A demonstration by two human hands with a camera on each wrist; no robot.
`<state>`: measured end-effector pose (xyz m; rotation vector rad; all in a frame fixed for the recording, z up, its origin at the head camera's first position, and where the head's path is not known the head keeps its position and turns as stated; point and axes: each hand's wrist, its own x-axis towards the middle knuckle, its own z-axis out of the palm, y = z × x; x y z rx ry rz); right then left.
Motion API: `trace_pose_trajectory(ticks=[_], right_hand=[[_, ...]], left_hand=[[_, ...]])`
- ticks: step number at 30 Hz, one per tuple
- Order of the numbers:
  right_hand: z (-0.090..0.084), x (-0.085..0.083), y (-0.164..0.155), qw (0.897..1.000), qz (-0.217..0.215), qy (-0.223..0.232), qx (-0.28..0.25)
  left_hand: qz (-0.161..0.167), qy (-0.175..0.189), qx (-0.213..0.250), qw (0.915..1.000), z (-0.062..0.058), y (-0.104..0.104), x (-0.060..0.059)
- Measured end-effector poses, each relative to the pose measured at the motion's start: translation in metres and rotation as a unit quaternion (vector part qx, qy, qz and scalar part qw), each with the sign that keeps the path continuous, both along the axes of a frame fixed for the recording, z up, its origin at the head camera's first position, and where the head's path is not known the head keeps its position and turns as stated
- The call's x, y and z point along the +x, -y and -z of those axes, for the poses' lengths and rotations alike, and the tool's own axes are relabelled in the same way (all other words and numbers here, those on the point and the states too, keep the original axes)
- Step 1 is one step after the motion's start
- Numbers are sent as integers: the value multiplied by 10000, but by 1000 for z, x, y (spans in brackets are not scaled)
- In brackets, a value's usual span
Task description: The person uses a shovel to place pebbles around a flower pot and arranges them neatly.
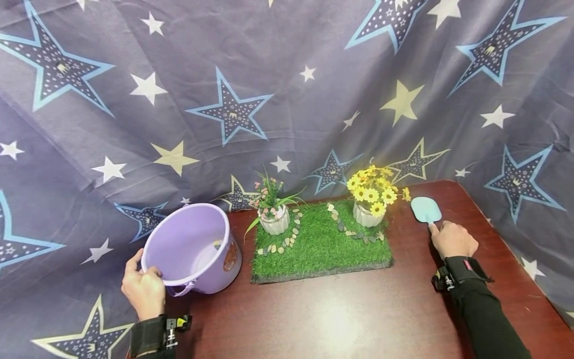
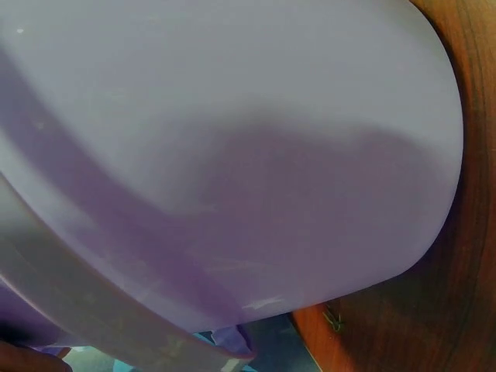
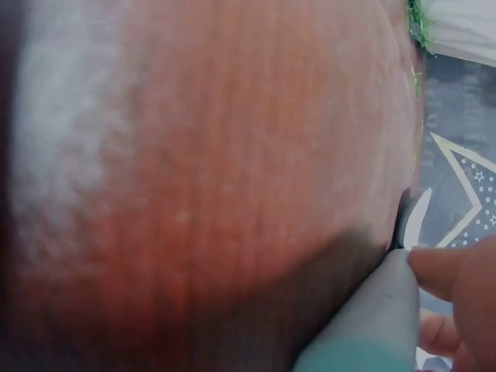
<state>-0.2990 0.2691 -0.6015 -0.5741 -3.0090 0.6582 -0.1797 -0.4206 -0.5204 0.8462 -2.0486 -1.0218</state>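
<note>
At the left of the head view, my left hand grips the near left rim of a lilac bucket, thumb over the edge. The bucket tilts slightly toward me, and a small yellowish-grey thing shows inside. Its pale wall fills most of the left wrist view. On the right, my right hand holds a toy shovel by its handle, with the light blue blade pointing away from me. In the right wrist view the pale handle ends in teal; the palm hides part of the grip.
Between the hands lies a green turf mat with curved rows of pebbles. On it stand a white pot of pink flowers and a white pot of yellow flowers. A star-patterned curtain hangs behind the brown table.
</note>
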Motion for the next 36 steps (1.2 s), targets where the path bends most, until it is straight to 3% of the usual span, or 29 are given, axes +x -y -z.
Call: trace_pose_trajectory(ticks=[11,14,18,21,23,27,31,36], right_hand=[[-1,2,3,9999,3,115,51],[2,3,5,9998,83,-166,70],[2,8,5,9957,241,-893,-2],[-6,14,2,9910,289,-1308,-42],[-16,17,-1,9892,194,-1454,-76],[-39,21,-2,9791,-354,-1994,-203],[-60,25,10,9649,-1226,-2313,-179],[-77,34,41,9568,-1897,-2204,0]], left_hand=[[97,157,-102,9998,-1,-2,-1],[179,432,-109,9988,-1,2,1],[402,1006,-115,9940,-5,8,4],[608,1539,-424,9853,-10,10,8],[645,1709,-825,9797,-14,7,10],[811,1212,-1799,9728,-25,-5,15],[1314,773,-2733,9498,-39,-29,17],[1938,749,-3176,9252,-44,-67,17]])
